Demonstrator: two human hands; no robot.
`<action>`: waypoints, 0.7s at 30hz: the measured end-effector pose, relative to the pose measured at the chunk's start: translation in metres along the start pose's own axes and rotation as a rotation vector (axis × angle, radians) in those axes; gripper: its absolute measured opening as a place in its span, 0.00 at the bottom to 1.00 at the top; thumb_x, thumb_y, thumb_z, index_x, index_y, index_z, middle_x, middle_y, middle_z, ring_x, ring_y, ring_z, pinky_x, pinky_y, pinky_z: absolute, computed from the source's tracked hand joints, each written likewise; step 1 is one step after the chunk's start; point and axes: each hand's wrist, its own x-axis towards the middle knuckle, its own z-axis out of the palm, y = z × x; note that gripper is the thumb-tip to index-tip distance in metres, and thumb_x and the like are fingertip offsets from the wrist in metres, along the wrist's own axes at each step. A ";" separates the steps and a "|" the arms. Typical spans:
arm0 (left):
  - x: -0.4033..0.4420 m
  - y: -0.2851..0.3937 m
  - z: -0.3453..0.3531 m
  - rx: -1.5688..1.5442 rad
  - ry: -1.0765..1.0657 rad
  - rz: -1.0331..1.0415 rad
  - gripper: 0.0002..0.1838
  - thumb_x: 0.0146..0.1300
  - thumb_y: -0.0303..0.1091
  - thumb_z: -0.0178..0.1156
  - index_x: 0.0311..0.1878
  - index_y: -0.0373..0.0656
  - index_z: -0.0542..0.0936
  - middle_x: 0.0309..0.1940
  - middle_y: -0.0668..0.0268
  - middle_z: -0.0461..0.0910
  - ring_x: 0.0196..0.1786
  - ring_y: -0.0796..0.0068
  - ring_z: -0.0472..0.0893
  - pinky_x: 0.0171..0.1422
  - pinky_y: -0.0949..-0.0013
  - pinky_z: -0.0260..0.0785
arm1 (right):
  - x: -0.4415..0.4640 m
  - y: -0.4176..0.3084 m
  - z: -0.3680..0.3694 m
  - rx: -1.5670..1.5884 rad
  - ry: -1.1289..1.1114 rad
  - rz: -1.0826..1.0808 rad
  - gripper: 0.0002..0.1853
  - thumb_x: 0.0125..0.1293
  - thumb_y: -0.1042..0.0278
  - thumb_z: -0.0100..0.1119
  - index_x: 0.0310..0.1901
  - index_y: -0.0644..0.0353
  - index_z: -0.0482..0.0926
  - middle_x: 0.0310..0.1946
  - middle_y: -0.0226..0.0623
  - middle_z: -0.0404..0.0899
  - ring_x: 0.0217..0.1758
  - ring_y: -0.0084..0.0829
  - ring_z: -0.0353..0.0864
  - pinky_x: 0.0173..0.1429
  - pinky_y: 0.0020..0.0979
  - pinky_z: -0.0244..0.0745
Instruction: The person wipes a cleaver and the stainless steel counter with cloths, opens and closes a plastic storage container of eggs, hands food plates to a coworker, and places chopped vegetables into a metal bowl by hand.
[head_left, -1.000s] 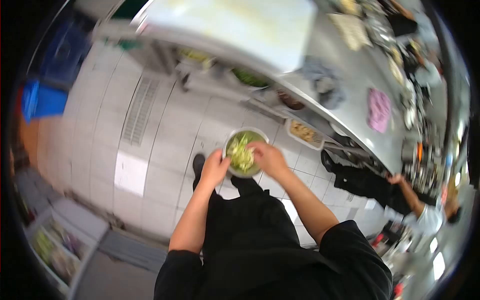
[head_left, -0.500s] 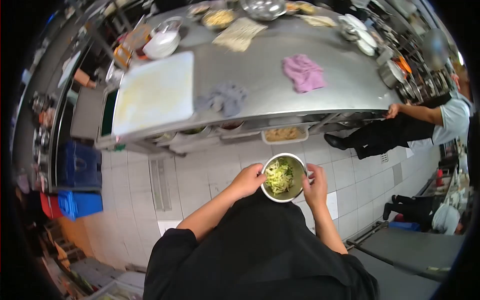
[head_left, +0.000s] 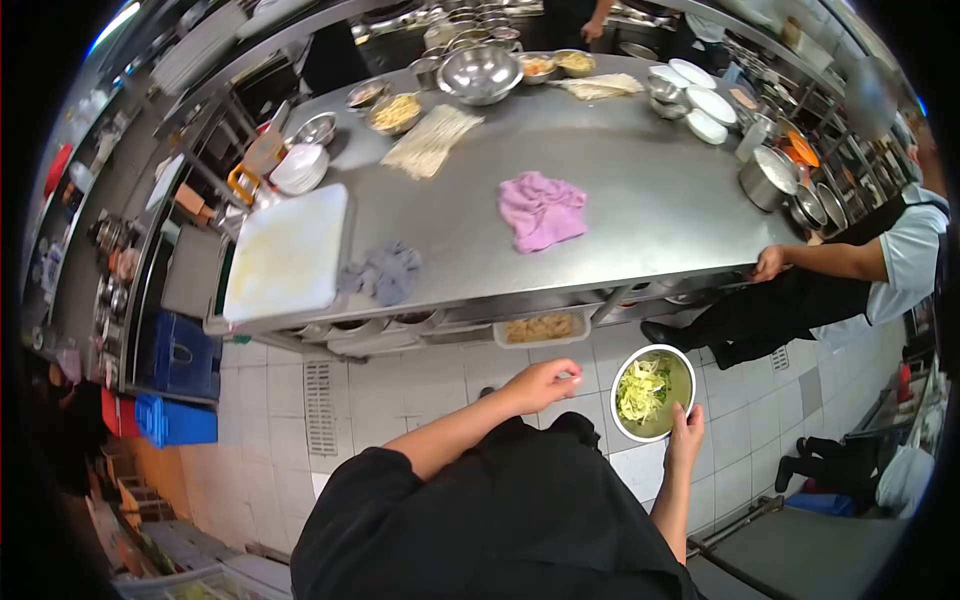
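A round metal bowl [head_left: 682,385] holds shredded pale-green vegetable [head_left: 641,391] and hangs in front of my body, over the tiled floor. My right hand [head_left: 685,432] grips its lower right rim, with the thumb at the inner side. To the left of the bowl, clear of it, my left hand [head_left: 543,386] is in the air with its fingers curled together; whether anything small is between them cannot be made out. A steel table [head_left: 450,240] stands ahead, bearing a pink cloth [head_left: 543,210], a grey cloth [head_left: 386,273] and a white cutting board [head_left: 288,255].
At the right, a person's hand [head_left: 770,264] rests at the table edge. A tray of food [head_left: 545,328] is under the table. Bowls, plates and a large steel bowl [head_left: 480,74] line the table's far side. A blue bin [head_left: 178,420] stands at the left.
My left hand has come off the bowl. The bowl has moved right with my right hand on its rim. The view has turned, so more of the table shows.
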 end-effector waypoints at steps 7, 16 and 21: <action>0.077 -0.006 -0.042 -0.099 0.120 -0.002 0.12 0.72 0.37 0.51 0.51 0.39 0.75 0.48 0.63 0.79 0.41 0.75 0.82 0.43 0.73 0.74 | 0.082 -0.024 -0.003 0.200 -0.007 0.082 0.09 0.69 0.63 0.56 0.34 0.57 0.70 0.25 0.23 0.69 0.24 0.13 0.62 0.27 0.20 0.59; 0.253 0.051 -0.060 -0.186 0.183 0.030 0.12 0.68 0.42 0.55 0.44 0.42 0.77 0.33 0.68 0.79 0.35 0.79 0.81 0.37 0.76 0.72 | 0.242 -0.022 0.023 0.232 -0.001 0.211 0.10 0.69 0.61 0.56 0.35 0.56 0.68 0.27 0.26 0.72 0.24 0.17 0.71 0.29 0.23 0.73; 0.393 0.099 -0.089 -0.148 0.139 0.025 0.13 0.68 0.42 0.54 0.44 0.41 0.76 0.34 0.67 0.79 0.31 0.78 0.81 0.29 0.76 0.71 | 0.335 -0.014 0.047 0.331 -0.029 0.319 0.09 0.69 0.64 0.54 0.36 0.57 0.66 0.26 0.29 0.69 0.24 0.22 0.73 0.31 0.33 0.82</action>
